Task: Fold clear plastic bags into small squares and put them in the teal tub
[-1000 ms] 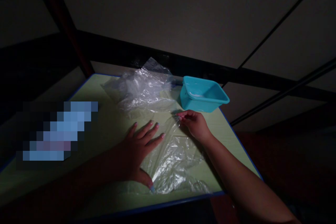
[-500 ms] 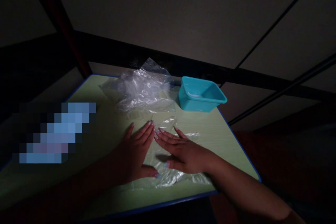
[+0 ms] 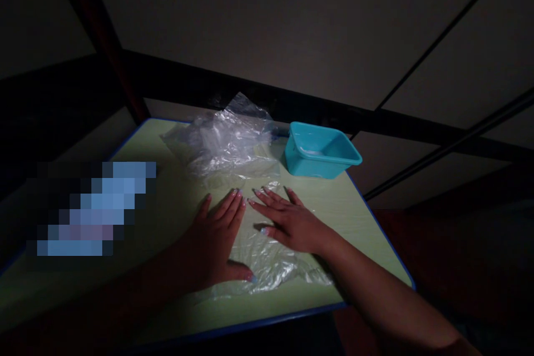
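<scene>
A clear plastic bag (image 3: pixel 271 267) lies spread and wrinkled on the pale green table, under both palms. My left hand (image 3: pixel 219 233) rests flat on its left part, fingers stretched away from me and thumb out to the right. Flat on the upper right part lies my right hand (image 3: pixel 290 219), its fingers spread and pointing up and left. The fingertips of the two hands nearly meet. Behind them sits a crumpled pile of clear plastic bags (image 3: pixel 233 142).
A turquoise plastic basket (image 3: pixel 319 164) stands at the table's back right edge, with something pale at its bottom. A blurred-out blue patch (image 3: pixel 104 206) covers the left side. The table (image 3: pixel 359 239) has a blue edge, and pale panels rise behind it.
My right hand has slid forward and slightly right over the plastic bag, and its fingers are more spread. My left hand has stayed nearly in place.
</scene>
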Demonstrator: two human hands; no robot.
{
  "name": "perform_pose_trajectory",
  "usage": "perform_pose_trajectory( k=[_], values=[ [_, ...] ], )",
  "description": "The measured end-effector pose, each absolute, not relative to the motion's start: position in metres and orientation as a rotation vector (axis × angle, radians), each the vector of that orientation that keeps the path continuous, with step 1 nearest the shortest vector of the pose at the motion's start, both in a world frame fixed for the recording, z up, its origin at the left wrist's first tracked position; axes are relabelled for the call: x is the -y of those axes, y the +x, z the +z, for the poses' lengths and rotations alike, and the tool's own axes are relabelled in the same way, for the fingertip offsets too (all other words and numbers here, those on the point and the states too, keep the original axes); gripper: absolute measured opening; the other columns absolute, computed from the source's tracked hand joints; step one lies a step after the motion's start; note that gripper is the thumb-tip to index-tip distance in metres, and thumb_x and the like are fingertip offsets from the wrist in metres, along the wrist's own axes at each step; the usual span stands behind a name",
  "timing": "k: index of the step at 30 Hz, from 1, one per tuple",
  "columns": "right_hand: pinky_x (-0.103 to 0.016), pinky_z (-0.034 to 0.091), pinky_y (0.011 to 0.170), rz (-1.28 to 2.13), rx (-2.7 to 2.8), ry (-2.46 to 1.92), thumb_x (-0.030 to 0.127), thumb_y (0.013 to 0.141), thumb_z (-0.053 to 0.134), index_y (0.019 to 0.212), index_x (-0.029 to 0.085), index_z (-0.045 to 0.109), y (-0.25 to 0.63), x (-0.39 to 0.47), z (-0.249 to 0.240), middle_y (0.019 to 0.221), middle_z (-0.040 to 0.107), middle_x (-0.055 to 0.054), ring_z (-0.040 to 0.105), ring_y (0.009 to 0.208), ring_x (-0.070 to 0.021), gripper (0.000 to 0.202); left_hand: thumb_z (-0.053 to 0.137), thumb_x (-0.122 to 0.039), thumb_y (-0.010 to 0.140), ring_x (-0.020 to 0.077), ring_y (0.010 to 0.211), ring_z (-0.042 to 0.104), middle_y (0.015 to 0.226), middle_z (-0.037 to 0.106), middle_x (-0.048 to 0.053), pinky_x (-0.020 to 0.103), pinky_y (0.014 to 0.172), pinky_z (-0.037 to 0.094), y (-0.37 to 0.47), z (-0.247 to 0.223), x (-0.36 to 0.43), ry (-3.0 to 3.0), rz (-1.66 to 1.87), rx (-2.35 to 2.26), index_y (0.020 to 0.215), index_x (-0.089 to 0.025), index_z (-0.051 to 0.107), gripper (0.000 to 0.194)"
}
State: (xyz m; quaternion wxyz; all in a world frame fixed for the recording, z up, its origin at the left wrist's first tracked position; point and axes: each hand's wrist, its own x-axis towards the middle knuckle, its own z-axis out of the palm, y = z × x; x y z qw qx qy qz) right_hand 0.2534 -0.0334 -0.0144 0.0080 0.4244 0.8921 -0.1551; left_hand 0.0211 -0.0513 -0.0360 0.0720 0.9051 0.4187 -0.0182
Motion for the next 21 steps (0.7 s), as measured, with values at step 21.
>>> perform_pose_trajectory(
  k=[21],
  values=[
    [-0.064,0.007,0.113,-0.560,-2.440,1.502,0.054,0.095,0.045,0.156,0.013,0.009,0.263,0.056,0.005,0.158,-0.006,-0.019,-0.008,0.146,-0.0365,0.082,0.067,-0.082,0.052,0.0434,0.144,0.024,0.156,0.019,0.026,0.067,0.112,0.018,0.018,-0.033,0.051,2.689,-0.039,-1.321,0.150,-0.005,0.030,0.129]
  ],
)
